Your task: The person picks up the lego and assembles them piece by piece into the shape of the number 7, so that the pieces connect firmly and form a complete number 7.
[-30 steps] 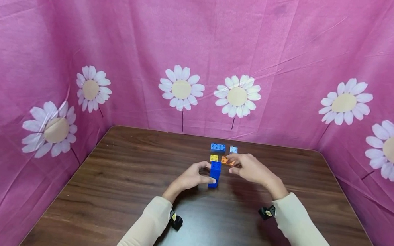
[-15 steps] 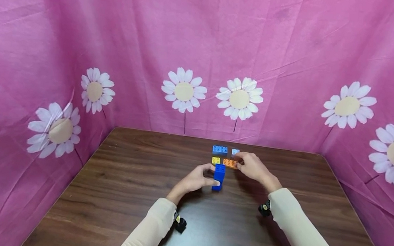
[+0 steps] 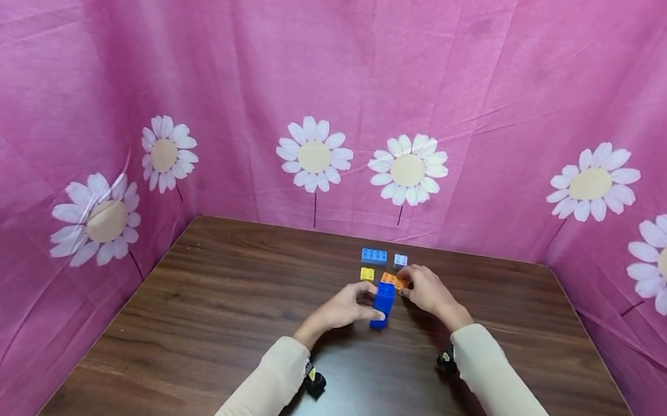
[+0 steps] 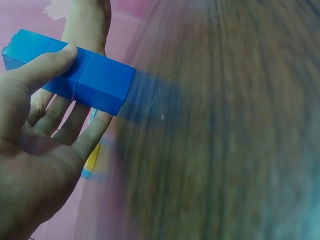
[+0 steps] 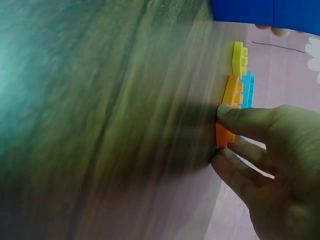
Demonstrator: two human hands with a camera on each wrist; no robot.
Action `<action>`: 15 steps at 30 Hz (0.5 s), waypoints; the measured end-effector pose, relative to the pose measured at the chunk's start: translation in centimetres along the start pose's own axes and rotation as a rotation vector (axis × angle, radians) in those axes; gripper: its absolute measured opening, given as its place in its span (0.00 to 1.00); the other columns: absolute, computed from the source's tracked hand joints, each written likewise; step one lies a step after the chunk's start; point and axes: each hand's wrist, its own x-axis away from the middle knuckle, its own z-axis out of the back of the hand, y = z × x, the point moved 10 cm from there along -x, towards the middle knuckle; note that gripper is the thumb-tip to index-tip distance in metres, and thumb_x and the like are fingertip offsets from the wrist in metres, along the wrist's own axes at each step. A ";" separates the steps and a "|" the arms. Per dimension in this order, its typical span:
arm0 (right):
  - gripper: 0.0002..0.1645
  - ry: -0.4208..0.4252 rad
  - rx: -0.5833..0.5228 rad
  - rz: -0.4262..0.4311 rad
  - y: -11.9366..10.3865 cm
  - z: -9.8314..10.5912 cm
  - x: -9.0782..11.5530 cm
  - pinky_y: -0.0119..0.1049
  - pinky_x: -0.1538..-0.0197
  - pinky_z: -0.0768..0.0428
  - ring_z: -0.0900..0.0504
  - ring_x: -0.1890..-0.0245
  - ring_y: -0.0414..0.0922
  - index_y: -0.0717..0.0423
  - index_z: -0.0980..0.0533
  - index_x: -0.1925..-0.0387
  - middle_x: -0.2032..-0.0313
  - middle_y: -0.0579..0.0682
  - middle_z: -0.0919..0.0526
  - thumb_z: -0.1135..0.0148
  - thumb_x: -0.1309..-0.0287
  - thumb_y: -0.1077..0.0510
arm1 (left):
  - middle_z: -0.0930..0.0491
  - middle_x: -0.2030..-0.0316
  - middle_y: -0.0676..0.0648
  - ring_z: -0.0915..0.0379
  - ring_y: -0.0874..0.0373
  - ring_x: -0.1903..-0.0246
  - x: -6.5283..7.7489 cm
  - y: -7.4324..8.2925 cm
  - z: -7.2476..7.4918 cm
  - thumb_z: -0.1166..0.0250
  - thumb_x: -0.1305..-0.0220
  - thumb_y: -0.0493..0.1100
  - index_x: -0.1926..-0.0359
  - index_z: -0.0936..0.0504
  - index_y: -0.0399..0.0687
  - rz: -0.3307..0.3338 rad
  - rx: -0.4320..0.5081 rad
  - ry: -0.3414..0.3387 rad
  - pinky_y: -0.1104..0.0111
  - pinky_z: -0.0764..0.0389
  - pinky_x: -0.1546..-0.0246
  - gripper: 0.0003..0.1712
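Note:
In the head view, my left hand grips an upright stack of blue toy building bricks from its left side. The left wrist view shows the thumb across the front of the blue stack, fingers behind it. Just beyond, my right hand pinches the right end of a low orange building brick, partly hidden behind the stack. In the right wrist view, thumb and fingers are on the orange brick, close to the table; whether it touches the tabletop I cannot tell.
Behind the hands, a small yellow brick, a long light-blue brick and a small pale-blue brick lie on the brown wooden table. A pink cloth printed with daisies surrounds the table's back and sides.
My left hand has shifted right with the blue stack, now before the orange brick. My right hand went from above the orange brick to pinching its right end; the brick now lies slightly angled.

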 end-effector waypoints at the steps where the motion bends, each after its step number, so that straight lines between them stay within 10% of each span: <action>1: 0.16 0.005 -0.010 0.000 0.1 0.1 0.1 0.57 0.41 0.17 0.15 0.50 0.56 0.64 0.16 0.47 0.50 0.59 0.12 0.28 0.35 0.64 | 0.14 0.49 0.41 0.19 0.56 0.51 -0.1 0.1 -0.1 0.24 0.35 0.39 0.43 0.22 0.39 -0.001 0.000 0.001 0.68 0.18 0.47 0.24; 15: 0.14 0.079 -0.063 0.037 1.0 0.9 1.9 0.58 0.48 0.14 0.14 0.56 0.55 0.67 0.15 0.51 0.56 0.60 0.12 0.29 0.39 0.68 | 0.14 0.48 0.42 0.17 0.55 0.50 -1.2 0.8 -2.8 0.23 0.35 0.38 0.46 0.19 0.41 -0.035 -0.012 0.014 0.69 0.18 0.47 0.20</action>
